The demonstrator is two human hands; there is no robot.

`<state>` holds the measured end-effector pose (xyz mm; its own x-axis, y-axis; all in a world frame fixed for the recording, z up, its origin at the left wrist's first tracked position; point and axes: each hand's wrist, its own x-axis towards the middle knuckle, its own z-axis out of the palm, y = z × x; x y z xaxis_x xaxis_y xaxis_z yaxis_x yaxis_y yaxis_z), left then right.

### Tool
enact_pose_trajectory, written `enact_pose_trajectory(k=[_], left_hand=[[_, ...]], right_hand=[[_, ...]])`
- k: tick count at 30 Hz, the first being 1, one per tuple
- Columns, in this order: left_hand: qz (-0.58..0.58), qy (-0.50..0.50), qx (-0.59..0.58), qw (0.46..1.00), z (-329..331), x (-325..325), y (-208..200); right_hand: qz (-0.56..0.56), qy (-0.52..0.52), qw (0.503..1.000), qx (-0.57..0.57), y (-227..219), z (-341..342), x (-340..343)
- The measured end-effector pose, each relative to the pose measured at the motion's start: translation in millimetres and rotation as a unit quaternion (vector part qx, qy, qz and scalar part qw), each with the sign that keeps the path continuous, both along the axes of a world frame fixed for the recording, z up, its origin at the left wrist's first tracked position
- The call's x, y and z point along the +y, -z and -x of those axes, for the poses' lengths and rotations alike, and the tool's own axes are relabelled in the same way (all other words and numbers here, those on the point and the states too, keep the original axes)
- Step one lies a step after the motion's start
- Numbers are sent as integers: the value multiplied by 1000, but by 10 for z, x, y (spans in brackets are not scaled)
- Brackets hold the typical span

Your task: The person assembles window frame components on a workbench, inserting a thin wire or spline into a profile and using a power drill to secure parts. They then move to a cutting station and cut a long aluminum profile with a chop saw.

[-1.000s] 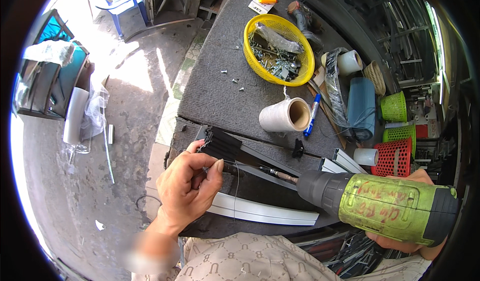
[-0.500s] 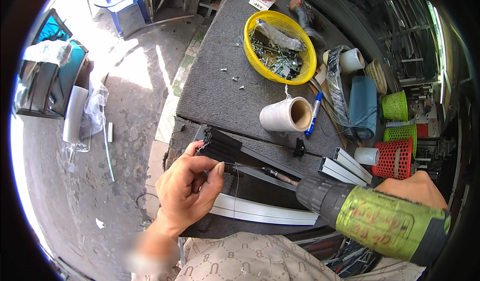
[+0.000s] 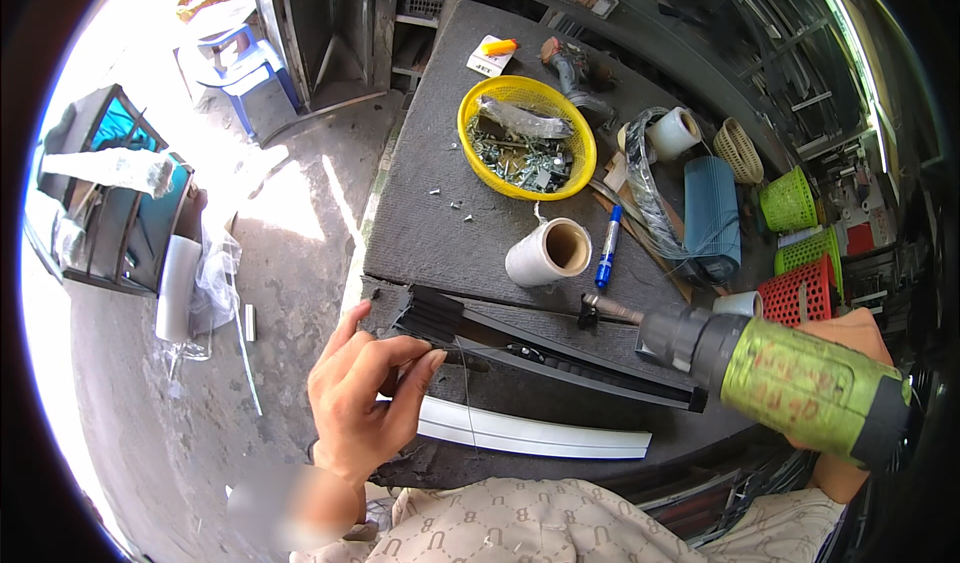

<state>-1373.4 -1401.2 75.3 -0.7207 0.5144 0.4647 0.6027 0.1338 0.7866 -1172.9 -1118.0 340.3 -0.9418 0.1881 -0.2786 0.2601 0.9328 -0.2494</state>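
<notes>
My left hand is pinched, thumb against forefinger, right beside a black pleated bundle. Whatever lies between those fingertips is too small to make out. The bundle sits at the left end of a long dark channel frame. A thin cord hangs down close to my fingertips. My right hand, partly hidden behind the tool, grips a green and black cordless drill. Its bit points left, over the bench and above the frame, near a small black part.
A white curved profile lies along the bench's near edge. Beyond are a spool of white thread, a blue marker, a yellow basket of screws and another drill. A red basket stands at right.
The drill has risen and moved right and away, its bit leaving the frame. My left hand keeps its pinch beside the bundle. The view has shifted, showing more of the far side.
</notes>
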Motion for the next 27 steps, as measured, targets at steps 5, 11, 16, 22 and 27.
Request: enact_pose_trajectory(k=[5,11,16,22,27], left_hand=[[63,15,-10,998,292,-29,-404],[88,111,-23,990,563,5,-768],[111,257,-34,960,529,-152,-1002],[106,234,-141,956,483,-548,-971],[-67,331,-229,913,380,-913,-1112]], right_hand=[[-18,115,983,143,409,-476,402],[-87,293,934,186,1410,-869,1065],[-124,298,931,171,2161,-1042,1462],[-161,308,916,201,2320,-900,1196],[-69,185,905,378,1863,-562,81]])
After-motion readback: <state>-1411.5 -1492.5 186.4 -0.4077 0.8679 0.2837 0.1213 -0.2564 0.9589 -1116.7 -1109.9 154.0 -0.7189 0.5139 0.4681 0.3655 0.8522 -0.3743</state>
